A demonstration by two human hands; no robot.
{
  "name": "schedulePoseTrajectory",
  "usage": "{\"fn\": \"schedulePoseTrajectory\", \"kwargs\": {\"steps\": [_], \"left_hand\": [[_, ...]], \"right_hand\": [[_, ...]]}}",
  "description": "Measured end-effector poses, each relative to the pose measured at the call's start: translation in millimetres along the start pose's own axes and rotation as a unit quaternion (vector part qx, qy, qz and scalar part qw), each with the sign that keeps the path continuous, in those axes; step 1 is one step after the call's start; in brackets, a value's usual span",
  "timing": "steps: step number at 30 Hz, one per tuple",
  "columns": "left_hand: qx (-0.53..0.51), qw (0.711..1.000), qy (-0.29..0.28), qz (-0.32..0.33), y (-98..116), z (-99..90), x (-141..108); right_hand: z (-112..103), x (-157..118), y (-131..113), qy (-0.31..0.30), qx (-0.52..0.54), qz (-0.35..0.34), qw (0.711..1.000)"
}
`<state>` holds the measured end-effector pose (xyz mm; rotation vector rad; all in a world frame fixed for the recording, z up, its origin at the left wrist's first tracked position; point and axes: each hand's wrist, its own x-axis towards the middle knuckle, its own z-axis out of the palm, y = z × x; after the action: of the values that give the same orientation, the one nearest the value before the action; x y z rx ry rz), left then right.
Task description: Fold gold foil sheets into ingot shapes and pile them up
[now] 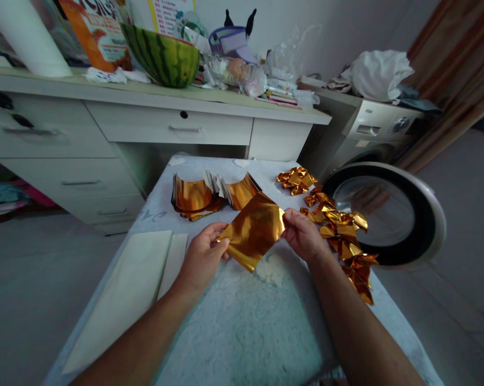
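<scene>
plainly taut and mirror-smooth, a square gold foil sheet (255,230) is held over the desk (242,321), tilted with one corner down. the left hand (202,251) has its fingers pinched closed on the left corner; the right hand (304,234) grips the opposite corner, fingers likewise closed. beyond, one trough-shaped stack (193,195) of glossy sheets sits beside a second stack (241,192), both curling up at the edges. sharply creased, angular foil pieces (344,231) lie heaped on the right; flat, matte pale paper (135,273) lies left, over mottled bluish cloth (210,343).
</scene>
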<state>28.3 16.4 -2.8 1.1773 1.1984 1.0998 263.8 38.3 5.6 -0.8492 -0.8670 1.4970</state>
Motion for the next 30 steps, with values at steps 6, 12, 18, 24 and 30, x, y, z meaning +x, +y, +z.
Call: {"fn": "schedulePoseTrajectory", "kwargs": {"steps": [6, 12, 18, 24, 30], "left_hand": [[-0.032, 0.999, 0.008, -0.037, 5.6, 1.0, -3.2], [-0.047, 0.996, 0.007, -0.075, 8.6, 0.8, -5.3], [-0.063, 0.995, 0.008, -0.079, 8.4, 1.6, -4.3], [-0.060, 0.996, -0.001, -0.066, 7.0, 1.7, -4.2], [-0.080, 0.996, -0.007, -0.047, 5.4, 2.7, -3.9]], "right_hand": [[-3.0, 2.3, 2.3, 0.027, -0.011, 0.012, 1.000], [-4.4, 3.8, 3.1, 0.046, -0.021, 0.023, 0.998], [-3.5, 2.9, 2.5, 0.053, -0.020, 0.021, 0.998], [-3.0, 2.4, 1.9, 0.060, -0.017, 0.016, 0.998], [0.1, 1.4, -1.0, 0.049, -0.001, -0.016, 0.999]]}}
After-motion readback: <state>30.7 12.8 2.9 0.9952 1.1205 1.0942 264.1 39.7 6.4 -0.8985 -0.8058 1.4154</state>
